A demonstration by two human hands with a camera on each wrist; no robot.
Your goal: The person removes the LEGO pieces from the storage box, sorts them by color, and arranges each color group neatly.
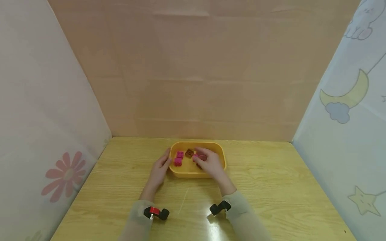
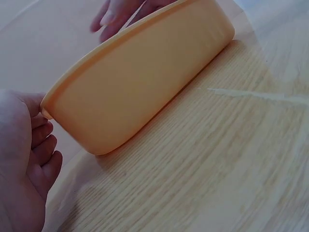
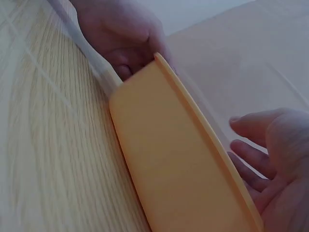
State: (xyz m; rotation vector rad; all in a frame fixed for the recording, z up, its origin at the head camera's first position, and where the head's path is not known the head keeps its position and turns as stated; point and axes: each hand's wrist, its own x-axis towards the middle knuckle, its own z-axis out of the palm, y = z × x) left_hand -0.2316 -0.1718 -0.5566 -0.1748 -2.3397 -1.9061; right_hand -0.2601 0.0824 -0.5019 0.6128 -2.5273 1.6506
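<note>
A yellow plastic tray sits on the table, holding pink bricks and brown bricks. My left hand grips the tray's left end; in the left wrist view the thumb is at the rim and the other fingers curl against the outside. Over the tray's right half, my right hand reaches in from the front. Its thumb and fingers are apart, and the right wrist view shows no brick between them. A pink brick lies by its fingertips in the head view. The palm hides part of the bricks beneath it.
The wooden table extends on both sides of the tray. A brown backdrop rises behind it, with patterned white sheets at left and right. Wrist cameras are strapped over both sleeves.
</note>
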